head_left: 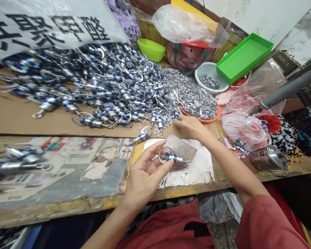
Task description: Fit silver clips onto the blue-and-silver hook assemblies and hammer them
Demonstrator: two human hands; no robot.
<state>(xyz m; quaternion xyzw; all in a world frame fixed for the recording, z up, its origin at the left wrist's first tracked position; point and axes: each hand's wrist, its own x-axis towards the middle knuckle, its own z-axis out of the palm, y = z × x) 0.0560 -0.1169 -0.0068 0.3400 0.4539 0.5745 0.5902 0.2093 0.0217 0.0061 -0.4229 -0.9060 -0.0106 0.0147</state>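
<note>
My left hand [145, 174] pinches a silver clasp with blue bands [174, 158] between thumb and fingers, just above a grey metal block [182, 147] on the bench. My right hand [189, 126] reaches to the near edge of a heap of small flat silver tabs [194, 98], fingers curled down on them; what it holds is hidden. A large pile of the same silver-and-blue clasps [103, 81] spreads over cardboard behind both hands. One loose clasp [140, 138] lies between the pile and my left hand.
A white bowl of metal pins [209, 81], a green bowl [151, 50] and a green perforated tray [245, 55] stand at the back. Plastic bags [245, 129], a small steel tin [268, 159] and a grey tool arm [287, 90] crowd the right. More clasps [18, 164] lie far left.
</note>
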